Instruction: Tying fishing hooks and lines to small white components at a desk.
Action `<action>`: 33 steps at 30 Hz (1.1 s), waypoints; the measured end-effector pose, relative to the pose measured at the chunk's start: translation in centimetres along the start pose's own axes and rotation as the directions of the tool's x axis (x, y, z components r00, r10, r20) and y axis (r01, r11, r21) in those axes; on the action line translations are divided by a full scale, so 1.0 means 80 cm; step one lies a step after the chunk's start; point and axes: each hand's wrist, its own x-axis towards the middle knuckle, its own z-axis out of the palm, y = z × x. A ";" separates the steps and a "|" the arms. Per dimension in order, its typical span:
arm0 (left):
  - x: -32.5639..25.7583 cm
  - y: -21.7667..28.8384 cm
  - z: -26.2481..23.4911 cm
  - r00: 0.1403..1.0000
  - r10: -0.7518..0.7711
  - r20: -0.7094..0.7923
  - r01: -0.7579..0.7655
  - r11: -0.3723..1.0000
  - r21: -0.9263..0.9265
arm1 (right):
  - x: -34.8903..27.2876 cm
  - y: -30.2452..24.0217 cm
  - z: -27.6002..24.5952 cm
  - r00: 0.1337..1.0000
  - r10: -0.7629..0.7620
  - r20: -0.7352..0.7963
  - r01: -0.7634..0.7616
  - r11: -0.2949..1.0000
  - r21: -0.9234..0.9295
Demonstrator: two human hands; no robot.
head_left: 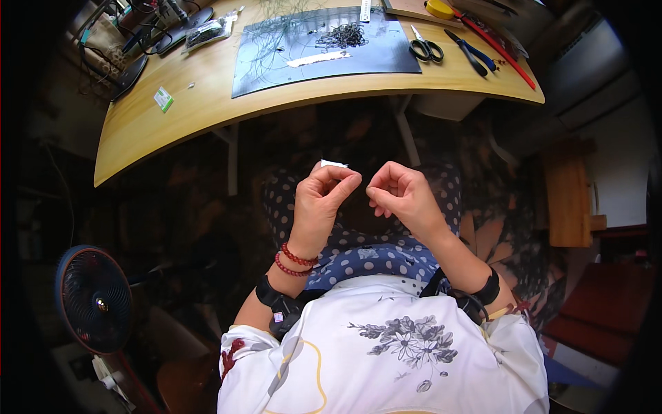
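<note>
White cloth shirt (396, 376) with grey flowers; left hand (318, 196) and right hand (408, 199) pinched narrow beyond it.
Two red, round-beaded bracelets (301, 261) ring the left hand's wrist; one small, flat white piece (334, 164) shows just behind its fingers; the right hand curls, apart. Whether either pinch holds anything, I cannot tell.

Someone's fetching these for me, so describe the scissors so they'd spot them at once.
On the wooden table, find the large dark mat. At the mat's right edge lie the scissors, silvery blades pointing toward the table's far side. Their two closed black finger loops set them apart from the long black-and-blue tool to their right.
</note>
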 end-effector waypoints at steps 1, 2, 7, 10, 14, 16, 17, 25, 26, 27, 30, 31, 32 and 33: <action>0.000 0.000 -0.001 1.000 0.017 -0.011 -0.017 1.000 0.003 | 0.001 0.001 0.000 1.000 -0.012 -0.011 0.012 1.000 0.025; 0.000 -0.001 -0.001 0.999 0.035 -0.022 -0.035 0.999 0.007 | 0.002 0.001 0.000 1.000 -0.011 -0.011 0.011 1.000 0.028; 0.000 -0.002 0.004 0.999 0.047 0.009 -0.048 0.989 0.137 | 0.003 0.000 -0.008 0.999 0.053 -0.002 -0.052 0.997 0.055; 0.005 -0.003 0.006 0.995 0.095 0.012 -0.096 0.974 0.206 | 0.002 -0.005 -0.010 0.999 0.019 -0.051 -0.015 0.996 0.091; 0.031 0.016 0.002 0.962 0.272 -0.022 -0.254 0.921 0.295 | 0.004 -0.012 -0.015 0.976 -0.067 -0.206 0.118 0.961 0.250; 0.062 0.047 -0.008 0.914 0.405 -0.002 -0.358 0.810 0.465 | 0.013 -0.010 -0.025 0.955 -0.184 -0.231 0.223 0.962 0.156; 0.080 0.066 -0.013 0.878 0.478 0.030 -0.412 0.720 0.559 | 0.016 -0.011 -0.028 0.956 -0.188 -0.225 0.226 0.961 0.159; 0.213 0.138 -0.049 0.803 0.560 0.201 -0.347 0.165 0.923 | 0.009 -0.023 -0.026 0.981 -0.113 -0.159 0.152 0.952 0.265; 0.223 0.136 -0.050 0.812 0.542 0.216 -0.324 0.112 0.939 | 0.009 -0.021 -0.027 0.985 -0.101 -0.140 0.137 0.949 0.283; 0.228 0.136 -0.049 0.811 0.543 0.217 -0.324 0.108 0.940 | 0.009 -0.019 -0.028 0.985 -0.103 -0.139 0.139 0.948 0.285; 0.241 0.137 -0.044 0.832 0.495 0.251 -0.334 0.085 0.939 | 0.006 -0.014 -0.032 0.988 -0.086 -0.130 0.120 0.951 0.286; 0.241 0.137 -0.041 0.832 0.495 0.252 -0.335 0.085 0.938 | 0.004 -0.012 -0.034 0.988 -0.074 -0.133 0.111 0.950 0.293; 0.240 0.137 -0.037 0.826 0.493 0.272 -0.351 0.074 0.933 | 0.003 -0.011 -0.036 0.989 -0.062 -0.135 0.101 0.949 0.300; 0.240 0.137 -0.035 0.821 0.491 0.293 -0.369 0.064 0.927 | 0.002 -0.008 -0.038 0.989 -0.062 -0.138 0.101 0.948 0.301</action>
